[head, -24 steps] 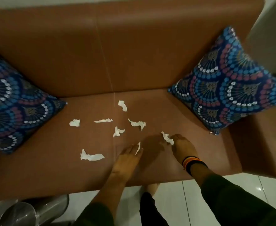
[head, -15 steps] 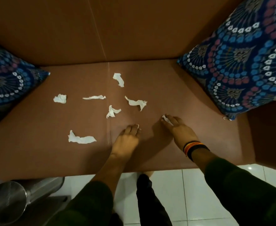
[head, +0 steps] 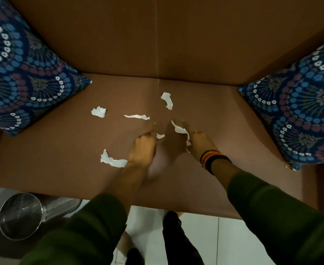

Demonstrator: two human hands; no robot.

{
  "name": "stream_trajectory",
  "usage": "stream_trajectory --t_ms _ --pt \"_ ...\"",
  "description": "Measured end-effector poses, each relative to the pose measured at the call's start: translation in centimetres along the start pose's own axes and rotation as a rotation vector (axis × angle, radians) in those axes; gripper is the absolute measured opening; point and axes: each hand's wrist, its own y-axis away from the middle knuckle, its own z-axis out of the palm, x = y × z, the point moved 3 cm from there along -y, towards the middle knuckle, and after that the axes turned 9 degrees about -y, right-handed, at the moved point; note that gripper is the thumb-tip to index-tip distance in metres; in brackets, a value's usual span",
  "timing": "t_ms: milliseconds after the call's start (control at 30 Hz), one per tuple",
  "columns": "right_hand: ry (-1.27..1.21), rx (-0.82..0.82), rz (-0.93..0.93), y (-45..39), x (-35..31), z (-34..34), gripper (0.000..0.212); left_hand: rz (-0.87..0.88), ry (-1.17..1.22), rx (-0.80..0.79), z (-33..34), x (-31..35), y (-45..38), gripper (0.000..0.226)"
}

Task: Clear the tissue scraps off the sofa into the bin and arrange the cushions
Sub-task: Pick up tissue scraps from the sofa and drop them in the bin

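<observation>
Several white tissue scraps lie on the brown sofa seat (head: 239, 134): a crumpled scrap (head: 99, 112), a thin strip (head: 137, 117), a curled scrap (head: 167, 100) by the seam, and a long scrap (head: 112, 161) near the front. My left hand (head: 144, 148) is curled on the seat, a small scrap (head: 160, 136) showing at its fingertips. My right hand (head: 200, 142), with a striped wristband, pinches a longer scrap (head: 181, 130) that trails along its thumb side. One blue patterned cushion (head: 23, 73) leans at the left end, another cushion (head: 300, 111) at the right.
A steel mesh bin (head: 20, 215) stands on the floor at the lower left, below the sofa's front edge. White floor tiles (head: 201, 236) and my legs show under the seat edge. The sofa back (head: 157, 35) rises behind the scraps.
Both hands have slid further into the seat onto the two middle scraps, fingers closing on them. My head has leaned in closer over the sofa.
</observation>
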Motion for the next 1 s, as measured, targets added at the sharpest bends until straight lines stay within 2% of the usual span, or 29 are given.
stream_trajectory --t_ms 67,100,200,267,300,367,500,633,767,867,1000 --pt "-0.041 0.038 0.031 -2.2 -0.1 0.7 0.084 -0.022 -0.032 -0.027 0.1 -0.6 -1.5 0.074" --pt "-0.059 0.059 0.045 -3.0 0.2 1.2 0.083 -0.019 -0.040 -0.041 0.4 -0.7 -2.1 0.068" --pt "-0.028 0.094 0.055 -3.9 1.4 2.5 0.051 0.022 -0.077 -0.072 1.5 -0.6 -2.8 0.037" --pt "0.018 0.133 0.055 -3.1 1.4 2.9 0.026 0.063 -0.068 -0.045 2.1 -0.8 -2.2 0.032" --pt "0.023 0.150 0.052 -2.3 1.3 3.1 0.020 0.080 -0.044 -0.030 2.5 -1.0 -1.7 0.031" --pt "-0.017 0.189 0.058 -0.4 1.1 3.5 0.018 0.096 0.019 0.003 2.2 -1.3 0.0 0.030" --pt "-0.098 0.243 0.048 2.6 -0.7 4.5 0.014 -0.003 0.122 0.077 1.2 -3.4 3.8 0.026" --pt "-0.059 0.212 -0.059 3.8 -6.0 6.9 0.016 -0.095 0.193 0.140 -0.3 -8.3 8.7 0.026" --pt "0.051 0.129 -0.181 4.6 -14.2 11.3 0.015 -0.259 0.323 0.159 -0.4 -16.3 14.2 0.032" --pt "0.064 0.073 -0.259 5.7 -21.1 16.1 0.015 -0.403 0.412 0.209 0.3 -23.6 18.8 0.029" --pt "0.027 -0.027 -0.300 7.1 -29.8 24.5 0.021 -0.576 0.386 0.195 3.3 -33.6 25.2 0.029"
